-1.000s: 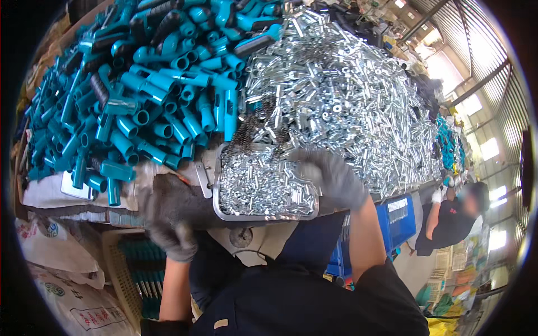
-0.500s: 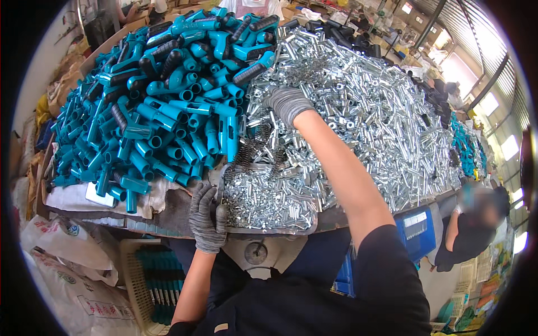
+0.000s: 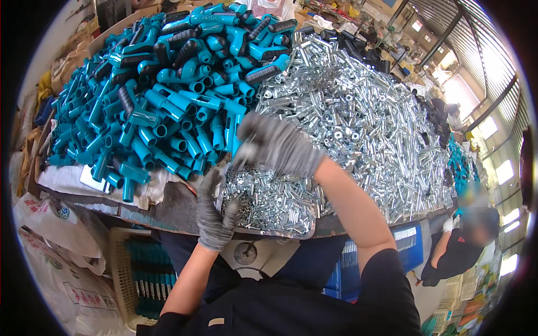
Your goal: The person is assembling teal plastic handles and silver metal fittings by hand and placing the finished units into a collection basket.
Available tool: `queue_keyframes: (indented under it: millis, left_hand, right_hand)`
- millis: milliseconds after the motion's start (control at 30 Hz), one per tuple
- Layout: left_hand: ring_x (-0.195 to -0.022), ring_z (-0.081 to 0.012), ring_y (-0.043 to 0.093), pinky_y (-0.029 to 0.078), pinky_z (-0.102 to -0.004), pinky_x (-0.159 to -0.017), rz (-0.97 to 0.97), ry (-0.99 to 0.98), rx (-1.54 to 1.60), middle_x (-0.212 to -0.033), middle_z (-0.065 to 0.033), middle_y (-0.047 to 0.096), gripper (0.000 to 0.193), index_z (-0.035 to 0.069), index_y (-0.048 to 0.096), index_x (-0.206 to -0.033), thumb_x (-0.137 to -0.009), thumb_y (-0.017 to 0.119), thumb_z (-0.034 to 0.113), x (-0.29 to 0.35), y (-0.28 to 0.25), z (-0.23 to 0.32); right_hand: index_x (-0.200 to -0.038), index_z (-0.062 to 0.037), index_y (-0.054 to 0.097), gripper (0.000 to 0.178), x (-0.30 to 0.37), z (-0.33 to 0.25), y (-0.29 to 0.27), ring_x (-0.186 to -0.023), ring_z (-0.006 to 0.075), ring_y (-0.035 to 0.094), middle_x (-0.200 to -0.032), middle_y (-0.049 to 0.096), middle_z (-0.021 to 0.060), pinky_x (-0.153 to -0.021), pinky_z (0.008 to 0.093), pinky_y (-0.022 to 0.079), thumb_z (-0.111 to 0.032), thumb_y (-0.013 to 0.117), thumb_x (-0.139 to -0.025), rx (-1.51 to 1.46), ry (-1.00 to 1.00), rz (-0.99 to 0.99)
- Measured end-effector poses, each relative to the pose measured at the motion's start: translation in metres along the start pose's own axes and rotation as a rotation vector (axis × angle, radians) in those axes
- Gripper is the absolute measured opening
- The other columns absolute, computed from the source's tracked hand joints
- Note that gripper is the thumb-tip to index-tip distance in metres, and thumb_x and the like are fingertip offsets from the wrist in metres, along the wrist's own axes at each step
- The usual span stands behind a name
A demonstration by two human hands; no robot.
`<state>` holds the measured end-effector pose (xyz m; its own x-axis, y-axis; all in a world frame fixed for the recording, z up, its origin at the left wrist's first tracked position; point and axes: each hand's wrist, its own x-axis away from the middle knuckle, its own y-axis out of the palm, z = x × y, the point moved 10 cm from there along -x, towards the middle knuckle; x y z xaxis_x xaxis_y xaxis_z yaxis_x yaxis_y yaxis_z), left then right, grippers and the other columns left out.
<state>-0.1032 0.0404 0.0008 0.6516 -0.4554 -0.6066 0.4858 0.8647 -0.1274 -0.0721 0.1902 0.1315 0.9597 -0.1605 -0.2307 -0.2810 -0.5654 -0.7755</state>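
My left hand point(image 3: 214, 221), in a grey knit glove, is beside the left edge of a shallow tray point(image 3: 305, 234) of small metal parts. Its fingers point up and its thumb stands apart, with nothing visible in it. My right hand point(image 3: 280, 147), gloved alike, is over the tray's far side, close to the teal housings. Motion smears its fingers, so whether it holds a part cannot be made out. Teal pistol-shaped housings point(image 3: 168, 106) with black grips are heaped at left. Silvery metal sleeves and rods point(image 3: 370, 129) form a broad heap at right.
Below the table at left, a cream basket point(image 3: 119, 269) holds teal and black tools beside white woven sacks point(image 3: 70, 274). A blue crate point(image 3: 406, 246) is at the right. Another person point(image 3: 462, 246) sits farther right. Black parts point(image 3: 364, 53) lie behind the metal heap.
My right hand has come out of the metal heap, moving nearer and slightly left to above the tray. My left thumb and fingers have spread wider apart. The view has shifted slightly.
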Motion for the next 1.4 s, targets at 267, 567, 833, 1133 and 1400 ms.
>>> queue_keyframes:
  millis: [267,567,833,1133,1400]
  left_hand:
    - [-0.087,-0.0217,0.059,0.046,-0.0323,-0.080,-0.060,-0.245,0.072,-0.097,-0.0115,0.062,0.034,-0.002,0.051,-0.117,-0.092,0.057,0.020,0.022,0.001,-0.040]
    - [-0.070,-0.0146,0.054,0.045,-0.0304,-0.066,0.030,-0.264,0.101,-0.077,-0.0047,0.058,0.019,0.003,0.055,-0.101,-0.089,0.061,0.017,0.025,-0.013,-0.041]
    - [-0.068,-0.0146,0.055,0.046,-0.0312,-0.063,0.025,-0.224,0.091,-0.078,-0.0061,0.060,0.024,0.003,0.056,-0.104,-0.089,0.062,0.020,0.024,-0.015,-0.040]
    - [-0.070,-0.0202,0.062,0.050,-0.0322,-0.065,-0.262,-0.269,0.027,-0.080,-0.0118,0.064,0.038,0.001,0.057,-0.112,-0.084,0.069,0.024,0.016,0.010,-0.017]
    - [-0.089,-0.0171,0.060,0.048,-0.0324,-0.081,-0.704,-0.632,0.435,-0.101,-0.0120,0.065,0.049,-0.001,0.053,-0.125,-0.091,0.060,0.033,0.025,0.044,0.011]
  right_hand:
    - [-0.106,-0.0079,0.064,0.026,-0.013,0.132,-0.056,-0.092,0.0313,0.063,-0.098,0.065,0.0182,-0.081,0.0405,0.049,-0.023,0.061,-0.084,0.436,0.125,0.270]
    - [-0.098,-0.0006,0.066,0.026,-0.043,0.174,-0.043,-0.093,0.0353,0.065,-0.103,0.065,0.0222,-0.078,0.0432,0.052,-0.009,0.045,-0.086,1.115,0.405,-0.153]
    - [-0.106,-0.0036,0.056,0.024,-0.030,0.126,-0.065,-0.094,0.0386,0.060,-0.100,0.061,0.0233,-0.080,0.0448,0.049,-0.019,0.046,-0.091,0.906,0.065,0.260]
    - [-0.102,-0.0043,0.053,0.020,0.061,0.018,0.016,-0.070,0.0106,0.061,-0.081,0.059,0.0047,-0.059,0.0259,0.050,-0.024,0.052,-0.096,-0.446,0.046,0.405]
    - [-0.098,-0.0048,0.057,0.019,0.095,-0.008,0.037,-0.096,0.0166,0.057,-0.105,0.059,0.0083,-0.086,0.0348,0.047,-0.021,0.062,-0.089,-0.108,-0.095,0.203]
